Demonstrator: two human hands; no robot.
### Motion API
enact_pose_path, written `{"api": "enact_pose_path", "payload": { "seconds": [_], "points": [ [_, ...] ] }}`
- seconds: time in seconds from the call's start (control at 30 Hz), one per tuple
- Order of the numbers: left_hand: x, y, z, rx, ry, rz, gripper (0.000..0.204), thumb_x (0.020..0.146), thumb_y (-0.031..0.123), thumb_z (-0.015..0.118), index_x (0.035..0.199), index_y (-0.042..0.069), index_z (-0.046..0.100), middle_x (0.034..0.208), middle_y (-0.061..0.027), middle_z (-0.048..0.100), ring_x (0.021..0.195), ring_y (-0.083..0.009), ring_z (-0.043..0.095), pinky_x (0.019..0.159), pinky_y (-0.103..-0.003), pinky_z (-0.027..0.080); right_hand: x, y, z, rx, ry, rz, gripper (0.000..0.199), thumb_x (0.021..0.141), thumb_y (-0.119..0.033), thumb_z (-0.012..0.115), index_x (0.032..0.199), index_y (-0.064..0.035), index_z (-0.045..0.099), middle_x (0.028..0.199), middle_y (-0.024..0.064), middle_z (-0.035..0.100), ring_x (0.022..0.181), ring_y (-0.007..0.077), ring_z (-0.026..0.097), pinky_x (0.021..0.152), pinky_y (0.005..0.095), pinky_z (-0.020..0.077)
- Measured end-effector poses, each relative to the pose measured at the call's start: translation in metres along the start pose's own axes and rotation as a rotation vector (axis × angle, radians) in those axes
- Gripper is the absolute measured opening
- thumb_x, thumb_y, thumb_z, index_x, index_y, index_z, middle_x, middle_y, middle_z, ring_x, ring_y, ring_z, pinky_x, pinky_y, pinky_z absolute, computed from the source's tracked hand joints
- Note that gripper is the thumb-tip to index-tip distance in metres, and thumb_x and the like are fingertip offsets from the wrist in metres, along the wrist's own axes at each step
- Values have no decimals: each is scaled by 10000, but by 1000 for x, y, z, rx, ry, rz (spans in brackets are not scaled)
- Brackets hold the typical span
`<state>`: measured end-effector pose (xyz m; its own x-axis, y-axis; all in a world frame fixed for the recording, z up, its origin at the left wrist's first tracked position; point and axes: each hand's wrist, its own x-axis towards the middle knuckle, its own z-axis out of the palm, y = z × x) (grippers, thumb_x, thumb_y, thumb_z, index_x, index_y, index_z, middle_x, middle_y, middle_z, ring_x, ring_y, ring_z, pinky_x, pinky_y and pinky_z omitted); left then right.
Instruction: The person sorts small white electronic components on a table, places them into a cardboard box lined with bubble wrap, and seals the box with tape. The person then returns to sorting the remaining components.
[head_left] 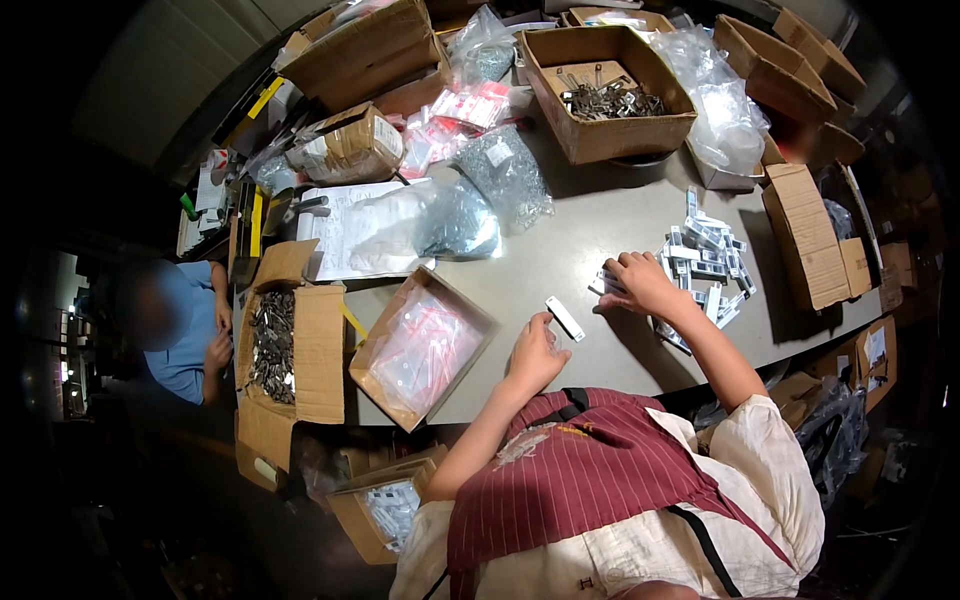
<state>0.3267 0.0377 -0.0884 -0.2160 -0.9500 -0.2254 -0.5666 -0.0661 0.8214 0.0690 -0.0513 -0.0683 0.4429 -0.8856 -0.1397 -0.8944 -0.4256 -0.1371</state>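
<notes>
The left hand (535, 352) pinches one white strip (565, 318) in narrow fingers, above bare desk (590, 245) near the front edge. The right hand (640, 285) rests, fingers curled, on the pile (705, 270) of similar strips, too many to count. Open desk lies between the hands and the far box (605, 90)
</notes>
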Motion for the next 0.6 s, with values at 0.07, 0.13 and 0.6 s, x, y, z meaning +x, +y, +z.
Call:
{"api": "enact_pose_path", "payload": {
  "seconds": [0.07, 0.13, 0.6],
  "points": [
    [0, 1, 2, 30, -24, 53, 680, 709, 97, 817, 1287, -32, 483, 1015, -164, 595, 963, -319, 613, 868, -422, 513, -3, -1, 5, 16, 14, 3, 524, 761, -324, 779, 1159, -38, 595, 980, 144, 646, 971, 343, 623, 891, 422, 449],
    [-2, 0, 1, 50, -21, 94, 666, 716, 91, 818, 1281, -22, 485, 1013, -152, 594, 951, -302, 612, 859, -413, 517, 5, -5, 22, 18, 31, -23, 555, 741, -354, 798, 1151, -39, 595, 958, 147, 646, 966, 341, 620, 895, 418, 442],
    [-1, -8, 5, -646, 69, 30, 369, 880, 132, 756, 1176, -6, 584, 915, -65, 694, 768, -109, 640, 694, -277, 530, -3, -86, -9, 999, 75, 11, 536, 850, -313, 734, 1273, -4, 622, 889, 169, 697, 770, 230, 688, 686, 354, 545]
  ]
}}
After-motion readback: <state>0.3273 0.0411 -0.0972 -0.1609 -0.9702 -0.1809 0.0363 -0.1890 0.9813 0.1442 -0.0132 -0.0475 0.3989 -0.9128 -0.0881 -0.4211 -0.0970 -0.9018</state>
